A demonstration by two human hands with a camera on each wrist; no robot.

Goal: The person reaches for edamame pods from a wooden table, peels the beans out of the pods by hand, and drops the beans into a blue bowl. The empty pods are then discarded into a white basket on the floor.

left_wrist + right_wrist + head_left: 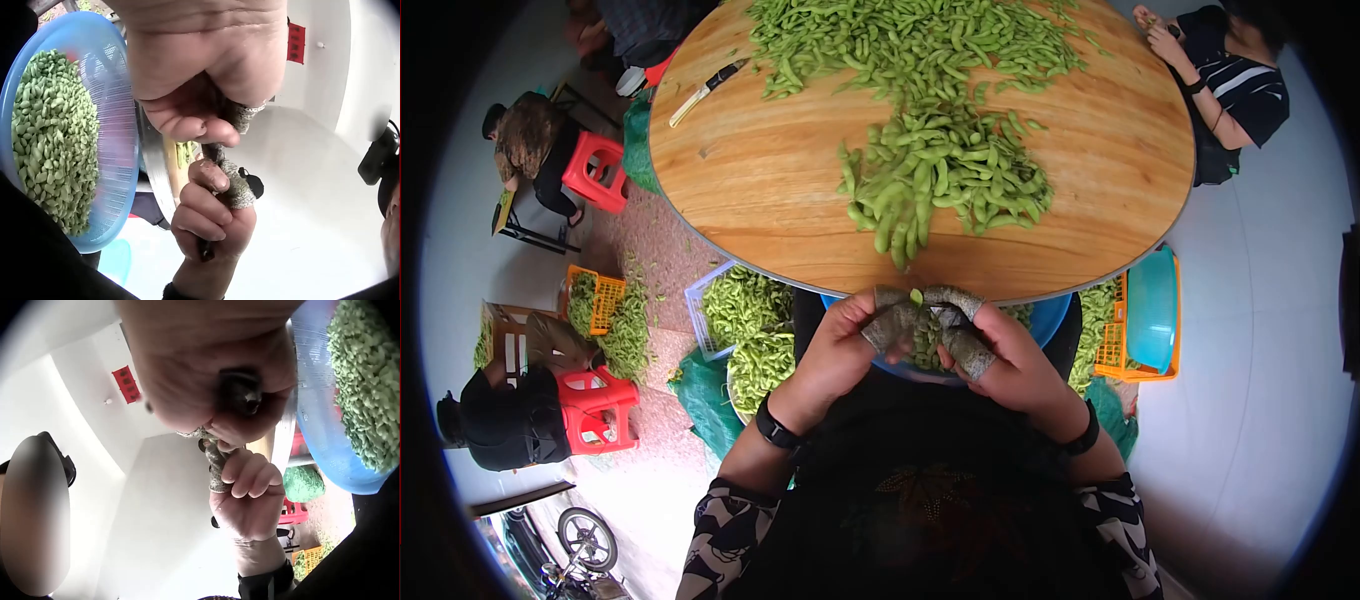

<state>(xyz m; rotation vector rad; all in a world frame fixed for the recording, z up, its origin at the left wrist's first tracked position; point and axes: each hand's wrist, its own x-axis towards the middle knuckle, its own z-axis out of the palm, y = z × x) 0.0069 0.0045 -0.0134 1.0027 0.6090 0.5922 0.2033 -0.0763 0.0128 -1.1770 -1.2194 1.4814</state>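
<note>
In the head view, my left hand [847, 335] and right hand [1000, 350] meet at the table's near edge, over a blue basket [130, 156] of shelled green beans [53, 137]. Greyish wraps cover several fingers and both thumbs. A green soybean pod [916, 296] peeks out at the left fingertips, pinched there and mostly hidden. Curled right fingers grip a dark-handled tool [240, 394], its handle end showing in the palm; its working end is hidden between the hands. On the wooden table [760, 200], loose soybean pods [950, 165] form a heap just ahead.
A knife [705, 92] lies on the table at left. Crates [718, 315] of pods flank me, with an orange crate [1112, 345] and teal basin [1152, 310] at right. People sit by red stools [595, 170] at left; another person [1230, 90] is across at right.
</note>
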